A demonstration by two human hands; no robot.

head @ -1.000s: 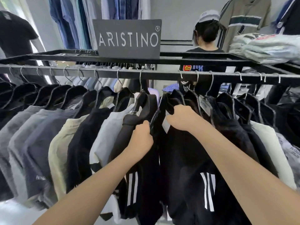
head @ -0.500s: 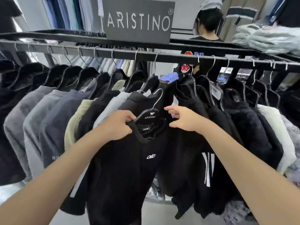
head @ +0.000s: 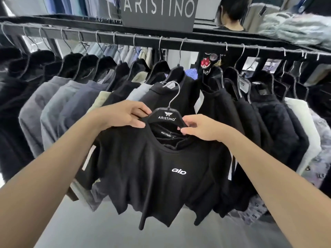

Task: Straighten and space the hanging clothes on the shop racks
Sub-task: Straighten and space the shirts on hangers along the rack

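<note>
Nearest, a black T-shirt (head: pixel 161 176) lifted clear of the rail, front turned flat toward the wearer, likely so the collar can be squared on its hanger. Soft matte knit, limp at the hem, small white "alo" logo on the chest, ribbed round neckline sagging slightly open. Left hand (head: pixel 121 116) pinching the fabric at the left shoulder of the black plastic hanger (head: pixel 167 117), thumb beneath and fingers on top. Right hand (head: pixel 198 128) gripping the hanger's right arm at the collar, fingertips curled in. Bent wire hook (head: pixel 174 93) free in the air, not on anything. Behind, the grey metal rail (head: pixel 197 44) carrying a crowded row of shirts (head: pixel 71 97) in grey, navy, beige and black on similar hangers, with a gap left roughly at centre. Farthest, a dark ARISTINO sign (head: pixel 158 13) on the upper shelf, and a person (head: pixel 232 13) beyond.
</note>
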